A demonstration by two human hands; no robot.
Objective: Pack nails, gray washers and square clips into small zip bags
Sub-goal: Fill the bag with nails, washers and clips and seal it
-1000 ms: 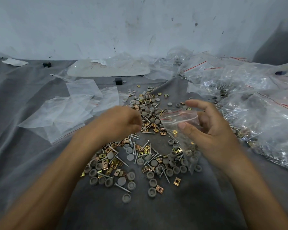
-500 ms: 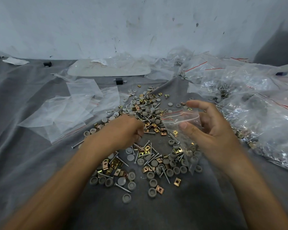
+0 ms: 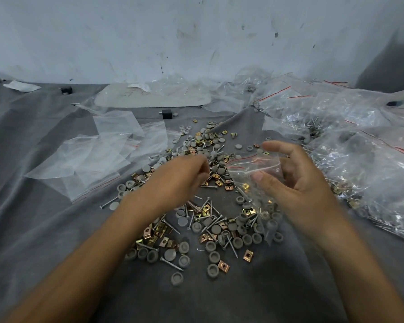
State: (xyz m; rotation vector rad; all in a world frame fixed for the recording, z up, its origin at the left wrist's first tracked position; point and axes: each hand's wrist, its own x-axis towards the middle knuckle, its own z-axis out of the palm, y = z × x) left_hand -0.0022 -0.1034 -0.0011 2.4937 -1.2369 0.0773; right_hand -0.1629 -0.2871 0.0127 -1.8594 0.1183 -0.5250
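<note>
Right hand (image 3: 299,183) pinches clear zip bag (image 3: 250,165) (red-lined, mouth open).

The loose pile of nails (image 3: 232,247), washers (image 3: 183,247) and square clips (image 3: 248,255) is sitting in the middle of the cloth (image 3: 56,241), spreading from near me toward the back. Empty zip bags (image 3: 91,159) are lying left of it, and filled bags (image 3: 371,173) are heaping up on the right. The left hand (image 3: 180,180) is hovering over the pile's middle. The right hand (image 3: 299,185) is holding a small zip bag (image 3: 254,169) just beside it, with a few pieces sitting inside. A wall (image 3: 196,31) is standing behind everything.
</note>
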